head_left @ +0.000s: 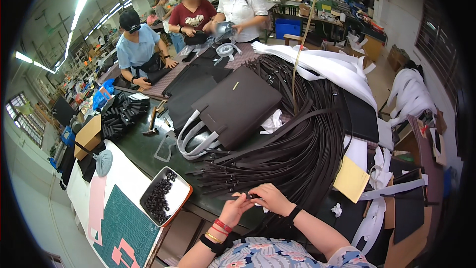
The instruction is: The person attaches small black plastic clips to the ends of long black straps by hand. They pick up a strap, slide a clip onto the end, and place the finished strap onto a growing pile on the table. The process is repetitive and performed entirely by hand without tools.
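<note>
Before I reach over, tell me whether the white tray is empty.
No, the white tray holds many small dark pieces.

The camera sits on my head, on the left, and looks down and out over the bench [140, 144]. My left grip [237, 209] and right grip [270, 198] are near the camera, low in view. Far off, up high, are lights [85, 0]. Straight edges bend.

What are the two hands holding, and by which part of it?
The left hand and right hand pinch a small dark piece; which part of it, I cannot tell.
</note>
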### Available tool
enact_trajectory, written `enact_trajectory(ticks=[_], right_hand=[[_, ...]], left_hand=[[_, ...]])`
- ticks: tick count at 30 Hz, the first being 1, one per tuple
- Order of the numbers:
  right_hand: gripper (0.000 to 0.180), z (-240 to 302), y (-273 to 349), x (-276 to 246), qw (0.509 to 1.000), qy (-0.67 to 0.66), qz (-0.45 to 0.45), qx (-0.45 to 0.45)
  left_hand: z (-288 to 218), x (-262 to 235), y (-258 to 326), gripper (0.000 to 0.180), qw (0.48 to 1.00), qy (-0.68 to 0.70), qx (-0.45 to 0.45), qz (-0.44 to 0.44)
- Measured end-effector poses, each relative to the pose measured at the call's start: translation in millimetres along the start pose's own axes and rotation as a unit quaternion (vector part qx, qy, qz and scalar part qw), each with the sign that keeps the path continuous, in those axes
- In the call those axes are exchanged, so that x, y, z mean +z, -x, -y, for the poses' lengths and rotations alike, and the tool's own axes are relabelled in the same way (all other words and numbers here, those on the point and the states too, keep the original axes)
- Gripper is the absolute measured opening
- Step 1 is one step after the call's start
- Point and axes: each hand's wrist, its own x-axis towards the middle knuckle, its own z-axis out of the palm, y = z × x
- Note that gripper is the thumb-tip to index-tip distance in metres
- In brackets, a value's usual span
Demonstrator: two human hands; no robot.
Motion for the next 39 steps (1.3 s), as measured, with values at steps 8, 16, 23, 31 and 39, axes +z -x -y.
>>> enact_trajectory(ticks=[8, 16, 23, 31, 39], right_hand=[[0.014, -37, 40, -12, 0.974, 0.182, 0.049, 0.123], [0.009, -26, 74, 64, 0.918, 0.308, 0.249, 0.018], [0.01, -35, 70, 67, 0.925, 0.289, 0.243, 0.03], [0.009, 1, 45, 23, 0.988, 0.116, -0.002, 0.101], [0.011, 7, 79, 21, 0.982, 0.124, 0.097, 0.104]], left_hand=[[19, -123, -69, 0.048, 0.965, -0.02, -0.1, -0.243], [50, -96, -35, 0.087, 0.935, -0.121, -0.321, -0.097], [49, -119, -77, 0.057, 0.977, -0.046, -0.17, -0.122], [23, -136, -66, 0.029, 0.919, -0.366, -0.063, -0.13], [-91, -230, 26, 0.013, 0.477, -0.681, 0.265, -0.488]])
